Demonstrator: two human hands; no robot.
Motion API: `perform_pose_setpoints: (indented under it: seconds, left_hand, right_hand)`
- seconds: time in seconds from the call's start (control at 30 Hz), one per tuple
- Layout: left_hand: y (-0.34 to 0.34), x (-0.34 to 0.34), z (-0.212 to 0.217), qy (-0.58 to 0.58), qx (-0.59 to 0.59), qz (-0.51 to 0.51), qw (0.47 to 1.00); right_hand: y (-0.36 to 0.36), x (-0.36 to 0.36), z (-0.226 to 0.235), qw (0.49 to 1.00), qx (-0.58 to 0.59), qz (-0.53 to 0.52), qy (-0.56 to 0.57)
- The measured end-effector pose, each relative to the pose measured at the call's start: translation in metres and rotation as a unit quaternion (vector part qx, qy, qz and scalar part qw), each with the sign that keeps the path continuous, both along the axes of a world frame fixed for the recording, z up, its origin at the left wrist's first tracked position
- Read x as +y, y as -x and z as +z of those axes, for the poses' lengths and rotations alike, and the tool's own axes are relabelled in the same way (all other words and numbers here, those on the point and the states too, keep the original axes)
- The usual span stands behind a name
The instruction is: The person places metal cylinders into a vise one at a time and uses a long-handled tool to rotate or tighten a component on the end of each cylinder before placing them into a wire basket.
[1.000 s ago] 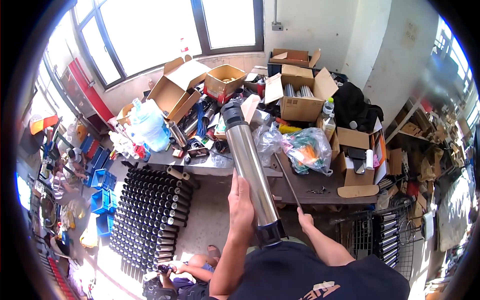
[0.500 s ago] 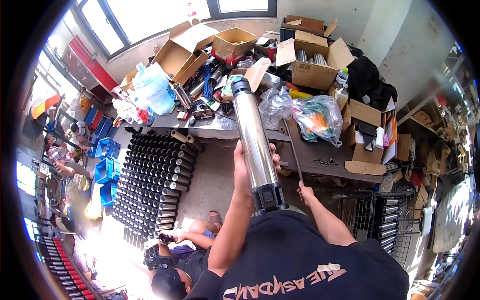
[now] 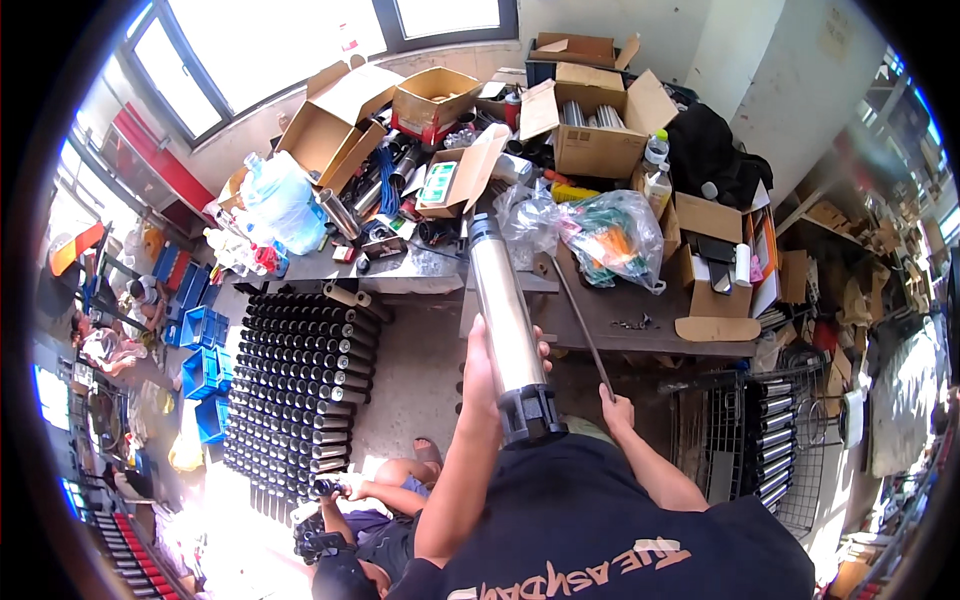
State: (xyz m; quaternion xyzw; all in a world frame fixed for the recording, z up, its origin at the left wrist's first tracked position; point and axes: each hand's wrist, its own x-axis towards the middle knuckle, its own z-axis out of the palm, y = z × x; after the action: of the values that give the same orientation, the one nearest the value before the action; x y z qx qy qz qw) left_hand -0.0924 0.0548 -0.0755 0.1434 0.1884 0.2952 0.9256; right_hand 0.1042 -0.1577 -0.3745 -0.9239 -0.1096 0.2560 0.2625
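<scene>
My left hand [image 3: 484,375] has sunk slightly since the prior frame, lowering the metal cylinder [image 3: 507,315], frame centre; fingers wrapped round, so support holds. Right hand [image 3: 619,413] clasps a rod [image 3: 583,328], right of centre. Beyond: cluttered bench [image 3: 612,308].

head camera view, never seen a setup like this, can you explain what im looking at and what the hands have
There's no machine here, just a person's two bare hands. A wide fisheye camera on their head looks down, so straight edges bend near the rim. The left hand grips a shiny metal tube with black ends; the right hand holds a slim dark rod. On the cluttered table lie cardboard boxes, a clear plastic bag and a bluish plastic jug.
</scene>
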Motion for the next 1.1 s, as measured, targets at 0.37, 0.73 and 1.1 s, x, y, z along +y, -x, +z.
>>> perform_pose_setpoints:
  seconds: [0.37,0.73,1.1]
  left_hand:
    - [0.027,-0.030,-0.052,0.114,-0.018,-0.007,0.993]
    - [-0.031,0.131,-0.035,0.325,0.047,-0.077,0.941]
    - [-0.078,0.143,-0.004,0.320,0.104,0.051,0.940]
  right_hand:
    - [-0.007,-0.100,0.086,0.977,-0.137,0.078,-0.146]
    - [-0.091,-0.058,0.163,0.935,-0.183,0.224,-0.205]
    - [-0.252,0.120,0.269,0.833,-0.443,0.239,-0.230]
